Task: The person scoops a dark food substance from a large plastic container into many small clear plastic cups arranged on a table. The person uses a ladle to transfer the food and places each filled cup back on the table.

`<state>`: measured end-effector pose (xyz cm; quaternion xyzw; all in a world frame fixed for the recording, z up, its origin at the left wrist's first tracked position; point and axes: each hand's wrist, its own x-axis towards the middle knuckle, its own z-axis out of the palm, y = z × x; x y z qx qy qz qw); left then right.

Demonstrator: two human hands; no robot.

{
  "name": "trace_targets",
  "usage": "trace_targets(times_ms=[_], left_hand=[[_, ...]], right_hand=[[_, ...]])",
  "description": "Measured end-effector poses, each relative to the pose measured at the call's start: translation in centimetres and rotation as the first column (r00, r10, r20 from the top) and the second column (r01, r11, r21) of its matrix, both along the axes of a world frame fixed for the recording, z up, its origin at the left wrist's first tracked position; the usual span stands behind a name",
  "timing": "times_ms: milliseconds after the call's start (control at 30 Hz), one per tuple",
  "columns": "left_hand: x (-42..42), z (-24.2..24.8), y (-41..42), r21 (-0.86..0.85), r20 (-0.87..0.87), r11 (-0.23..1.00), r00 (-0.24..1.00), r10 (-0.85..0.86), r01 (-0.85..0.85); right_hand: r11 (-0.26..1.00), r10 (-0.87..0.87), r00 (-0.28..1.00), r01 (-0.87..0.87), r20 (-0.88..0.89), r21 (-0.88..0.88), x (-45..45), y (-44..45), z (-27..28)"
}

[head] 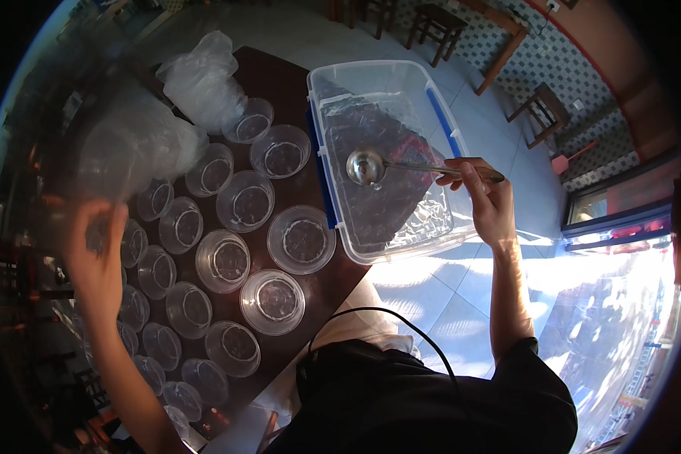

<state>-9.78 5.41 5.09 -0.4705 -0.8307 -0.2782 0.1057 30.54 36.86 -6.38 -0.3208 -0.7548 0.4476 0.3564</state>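
Observation:
My right hand (pixel 488 198) grips the handle of a metal ladle (pixel 366 167), its bowl over a clear plastic storage box (pixel 369 258) with blue side latches. Something transparent with a red patch shows in the box; whether it is liquid I cannot tell. On the left, my left hand (pixel 99 249) is blurred, thumb and fingers raised above clear plastic bowls (pixel 181 224). A blurred translucent shape (pixel 110 156) lies just beyond its fingertips; whether the hand holds it is unclear. Nearer bowls (pixel 272 301) stand upright in rows.
The bowls and box are on a dark brown table (pixel 284 74), the box overhanging its right edge. A crumpled clear plastic bag (pixel 201 79) lies at the far side. Wooden stools (pixel 437 28) and a red dustpan (pixel 562 163) stand on the tiled floor. A black cable (pixel 397 315) crosses my front.

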Motion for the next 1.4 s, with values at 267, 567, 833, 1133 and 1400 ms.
trace_targets(times_ms=[267,567,833,1133,1400], left_hand=[[13.1,-1.8,-5.8,-0.017,0.085,0.999,0.995,-0.046,0.048],[21.5,-9.9,-6.0,0.292,0.456,0.949,0.854,-0.249,0.121],[22.0,-11.6,-5.2,0.306,0.538,0.948,0.806,-0.246,0.085],[20.7,-12.8,-1.5,0.363,0.565,0.92,0.749,-0.345,0.15],[20.6,-10.8,2.9,0.449,0.506,0.874,0.752,-0.422,0.188]], right_hand=[[0.999,0.04,0.997,-0.038,0.072,-0.034,1.2,-1.0,0.4],[0.98,0.154,0.987,-0.147,0.038,-0.137,2.7,-1.9,1.1],[0.995,0.068,0.997,-0.064,0.042,-0.077,2.9,-2.1,0.7],[0.985,-0.096,0.991,0.081,-0.095,-0.154,3.0,-1.0,0.7],[0.991,-0.127,0.982,0.119,-0.14,-0.059,3.7,-0.4,5.5]])
